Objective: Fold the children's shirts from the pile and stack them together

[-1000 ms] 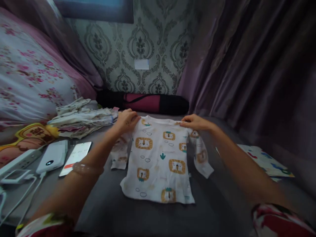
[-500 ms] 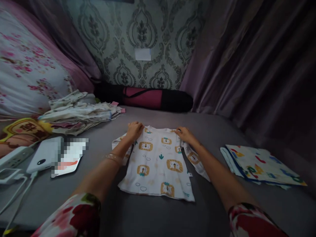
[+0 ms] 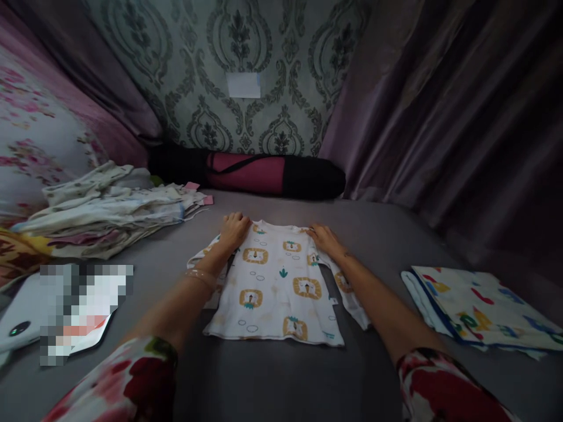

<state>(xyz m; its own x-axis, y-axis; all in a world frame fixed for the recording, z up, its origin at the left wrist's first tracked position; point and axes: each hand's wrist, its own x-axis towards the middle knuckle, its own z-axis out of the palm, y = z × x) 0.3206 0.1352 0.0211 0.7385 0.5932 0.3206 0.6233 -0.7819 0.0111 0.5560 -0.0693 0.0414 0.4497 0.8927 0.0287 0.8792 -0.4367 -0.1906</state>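
Touching both shoulders of a small white long-sleeved, lion-printed fabric shirt (image 3: 272, 281) in the head view, left hand (image 3: 234, 230) and right hand (image 3: 326, 239), whether pinching or merely resting I cannot tell, shirt spread flat on a plain grey sheet (image 3: 373, 228)

One camera is worn on the head. It looks forward and down, over both arms. Think of its view as a clock. The left arm (image 3: 193, 287) comes in from 7 and the right arm (image 3: 378, 299) from 5, very near. The shirt (image 3: 277, 281) is a bit farther out, at 6, just under the middle. The wall (image 3: 281, 35), at 12, is far off, and the top edge cuts it. The wide view takes in the pile (image 3: 114, 211) at 9, the curtain (image 3: 440, 105) at 2 and the cloth (image 3: 492, 310) at 4.
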